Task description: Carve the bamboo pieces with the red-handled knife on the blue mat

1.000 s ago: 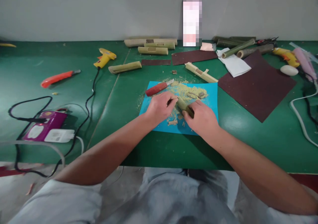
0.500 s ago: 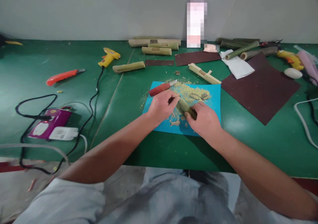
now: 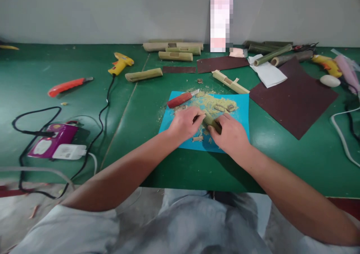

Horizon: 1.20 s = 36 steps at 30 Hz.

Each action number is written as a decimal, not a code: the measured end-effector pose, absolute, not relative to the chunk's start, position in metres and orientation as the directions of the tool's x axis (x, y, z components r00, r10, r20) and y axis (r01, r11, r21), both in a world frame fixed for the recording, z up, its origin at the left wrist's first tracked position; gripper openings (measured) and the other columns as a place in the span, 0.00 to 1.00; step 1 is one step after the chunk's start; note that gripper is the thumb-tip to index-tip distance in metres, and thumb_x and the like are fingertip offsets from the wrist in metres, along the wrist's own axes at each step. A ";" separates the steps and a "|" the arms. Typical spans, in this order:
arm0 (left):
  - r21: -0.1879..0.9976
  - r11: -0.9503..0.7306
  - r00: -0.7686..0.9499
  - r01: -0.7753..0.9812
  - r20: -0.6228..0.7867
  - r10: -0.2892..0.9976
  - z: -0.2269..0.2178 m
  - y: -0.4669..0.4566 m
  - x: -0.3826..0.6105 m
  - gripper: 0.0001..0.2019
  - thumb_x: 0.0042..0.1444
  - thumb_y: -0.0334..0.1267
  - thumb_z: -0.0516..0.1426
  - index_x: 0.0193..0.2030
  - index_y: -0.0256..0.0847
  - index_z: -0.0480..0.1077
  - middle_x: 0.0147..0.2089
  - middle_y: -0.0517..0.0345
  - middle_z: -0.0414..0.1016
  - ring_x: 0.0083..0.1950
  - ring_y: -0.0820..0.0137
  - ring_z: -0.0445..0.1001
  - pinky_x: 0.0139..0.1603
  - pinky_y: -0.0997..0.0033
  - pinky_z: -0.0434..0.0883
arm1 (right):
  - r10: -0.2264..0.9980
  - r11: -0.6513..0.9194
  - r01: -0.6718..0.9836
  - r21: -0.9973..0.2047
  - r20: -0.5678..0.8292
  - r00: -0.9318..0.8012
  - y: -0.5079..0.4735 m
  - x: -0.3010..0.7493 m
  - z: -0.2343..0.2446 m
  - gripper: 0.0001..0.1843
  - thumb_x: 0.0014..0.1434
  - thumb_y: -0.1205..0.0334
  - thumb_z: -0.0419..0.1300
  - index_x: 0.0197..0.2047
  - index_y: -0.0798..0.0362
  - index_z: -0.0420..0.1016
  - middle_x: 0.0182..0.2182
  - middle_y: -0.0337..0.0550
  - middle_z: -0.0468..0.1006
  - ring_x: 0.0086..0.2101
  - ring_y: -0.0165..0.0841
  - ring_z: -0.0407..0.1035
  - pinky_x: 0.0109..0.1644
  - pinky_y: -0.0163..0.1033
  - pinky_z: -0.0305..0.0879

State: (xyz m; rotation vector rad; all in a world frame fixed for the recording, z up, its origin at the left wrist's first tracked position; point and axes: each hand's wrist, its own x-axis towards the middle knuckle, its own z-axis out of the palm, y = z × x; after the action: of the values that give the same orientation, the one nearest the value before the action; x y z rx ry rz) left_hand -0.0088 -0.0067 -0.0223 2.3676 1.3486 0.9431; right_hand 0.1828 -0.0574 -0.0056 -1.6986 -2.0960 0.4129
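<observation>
A short green bamboo piece point(image 3: 211, 121) lies over the blue mat point(image 3: 239, 113) at the table's middle. My right hand point(image 3: 229, 136) is closed around its near end. My left hand point(image 3: 184, 123) is closed in a pinch on a thin dark tool whose tip meets the bamboo's far end. Pale shavings and chips point(image 3: 218, 104) are heaped on the mat behind my hands. A red-handled knife point(image 3: 180, 99) rests on the mat's far left corner.
The green table point(image 3: 135, 107) holds an orange utility knife point(image 3: 67, 85), a yellow glue gun point(image 3: 120, 63), a purple box with cables point(image 3: 53, 145), several bamboo pieces point(image 3: 174, 51), dark sandpaper sheets point(image 3: 292, 96), white paper point(image 3: 267, 74) and a white egg-shaped thing point(image 3: 330, 80).
My hands stay on the bamboo piece and have shifted only slightly, with the left fingers a little closer to its end. The camera view has moved a bit.
</observation>
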 end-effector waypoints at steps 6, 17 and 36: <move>0.547 -0.512 0.326 0.662 0.405 0.854 -0.021 -0.008 -0.013 0.09 0.65 0.38 0.56 0.35 0.40 0.74 0.38 0.54 0.82 0.39 0.67 0.79 0.43 0.67 0.74 | 0.973 0.231 0.853 -0.468 0.134 -0.189 -0.056 0.184 -0.007 0.09 0.63 0.57 0.59 0.36 0.53 0.73 0.36 0.48 0.76 0.35 0.37 0.69 0.37 0.42 0.60; 0.484 -0.554 0.353 0.677 0.447 0.822 -0.016 -0.007 -0.009 0.11 0.66 0.35 0.55 0.30 0.39 0.69 0.30 0.57 0.76 0.32 0.71 0.73 0.36 0.69 0.69 | 0.956 0.289 0.873 -0.392 0.163 -0.243 -0.060 0.178 -0.008 0.07 0.65 0.61 0.56 0.38 0.55 0.72 0.39 0.51 0.75 0.36 0.38 0.68 0.36 0.43 0.59; 0.495 -0.537 0.367 0.683 0.403 0.838 -0.016 -0.003 -0.009 0.10 0.65 0.36 0.55 0.31 0.40 0.69 0.31 0.57 0.75 0.33 0.70 0.71 0.37 0.69 0.68 | 0.943 0.328 0.881 -0.341 0.176 -0.283 -0.058 0.179 -0.009 0.06 0.65 0.63 0.55 0.40 0.56 0.72 0.40 0.54 0.74 0.40 0.42 0.69 0.40 0.45 0.64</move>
State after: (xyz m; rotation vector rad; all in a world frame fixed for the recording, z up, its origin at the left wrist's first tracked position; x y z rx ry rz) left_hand -0.0086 -0.0032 -0.0159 2.3854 1.3575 0.9222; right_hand 0.1787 -0.0584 -0.0085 -1.6235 -2.2563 0.2509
